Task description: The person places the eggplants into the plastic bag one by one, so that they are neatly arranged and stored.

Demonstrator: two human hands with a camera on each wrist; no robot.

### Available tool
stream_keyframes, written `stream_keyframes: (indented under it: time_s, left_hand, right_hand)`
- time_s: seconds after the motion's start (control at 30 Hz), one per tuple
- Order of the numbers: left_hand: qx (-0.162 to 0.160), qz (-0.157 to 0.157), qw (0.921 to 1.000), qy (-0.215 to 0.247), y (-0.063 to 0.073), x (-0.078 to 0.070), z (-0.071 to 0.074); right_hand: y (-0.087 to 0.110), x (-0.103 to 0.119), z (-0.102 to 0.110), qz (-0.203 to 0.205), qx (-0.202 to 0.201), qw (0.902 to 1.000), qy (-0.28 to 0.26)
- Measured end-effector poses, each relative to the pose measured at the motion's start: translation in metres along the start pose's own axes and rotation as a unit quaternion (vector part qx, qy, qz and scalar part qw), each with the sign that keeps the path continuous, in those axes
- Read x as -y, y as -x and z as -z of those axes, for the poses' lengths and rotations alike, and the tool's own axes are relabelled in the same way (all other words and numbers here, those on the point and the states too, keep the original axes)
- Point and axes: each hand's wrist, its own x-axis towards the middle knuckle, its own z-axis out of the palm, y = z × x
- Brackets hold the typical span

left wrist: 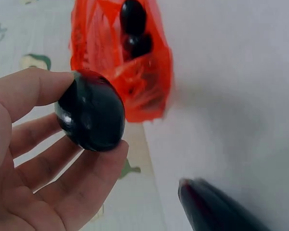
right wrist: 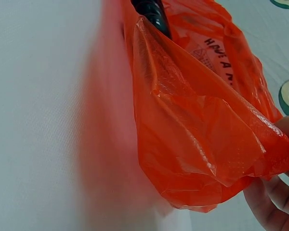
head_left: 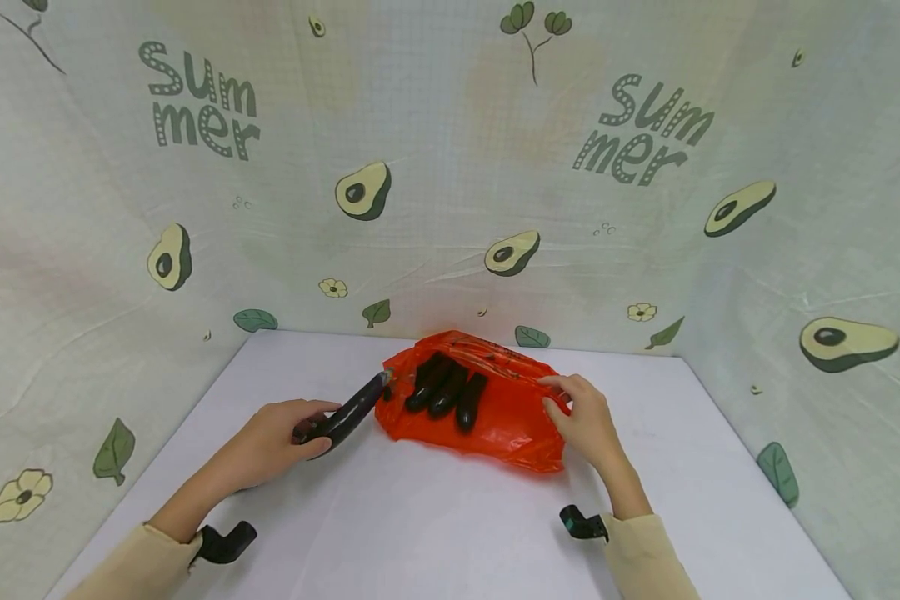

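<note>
My left hand (head_left: 273,443) grips a long dark eggplant (head_left: 354,412) by its rounded end. The stem end points up and right, at the left edge of a red plastic bag (head_left: 513,429). In the left wrist view, the thumb and fingers curl round the eggplant's glossy end (left wrist: 91,113). Several more eggplants (head_left: 447,392) lie side by side in the bag, partly hidden by its folds. With my right hand (head_left: 587,417) I pinch the bag's right edge; the right wrist view has the thin film (right wrist: 197,134) between thumb and fingers (right wrist: 265,204).
Below the left hand, another dark, blurred eggplant-like shape (left wrist: 216,207) lies on the white table (head_left: 420,533); the left wrist mostly covers it in the head view. A cloth (head_left: 435,192) printed with avocados encloses the back and sides.
</note>
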Motion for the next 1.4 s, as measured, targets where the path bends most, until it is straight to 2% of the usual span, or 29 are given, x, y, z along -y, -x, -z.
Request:
stream_keyframes:
  time_s: [0.13, 0.27, 0.5, 0.8, 1.1, 1.4]
  left_hand:
    - [0.006, -0.013, 0.9998, 0.012, -0.004, -0.014, -0.009]
    - [0.012, -0.013, 0.9996, 0.020, -0.011, -0.025, -0.020]
    - [0.013, -0.010, 0.9997, 0.020, -0.031, -0.041, -0.040]
    - [0.016, -0.012, 0.9994, 0.028, -0.055, -0.058, -0.068]
    - [0.027, -0.006, 0.9976, 0.064, -0.074, -0.073, -0.096]
    - [0.012, -0.014, 0.9955, 0.093, -0.095, -0.086, -0.116]
  right_hand:
    - [-0.001, 0.001, 0.000, 0.002, -0.002, 1.0000, 0.002]
    - [0.000, 0.001, 0.000, 0.002, -0.002, 1.0000, 0.001]
    - [0.002, 0.003, 0.000, -0.002, -0.001, 1.0000, -0.003]
    - [0.000, 0.003, 0.002, -0.001, 0.000, 1.0000, -0.002]
    - [0.000, 0.002, 0.002, 0.001, -0.001, 1.0000, -0.002]
    - [0.001, 0.003, 0.002, 0.000, 0.003, 1.0000, -0.004]
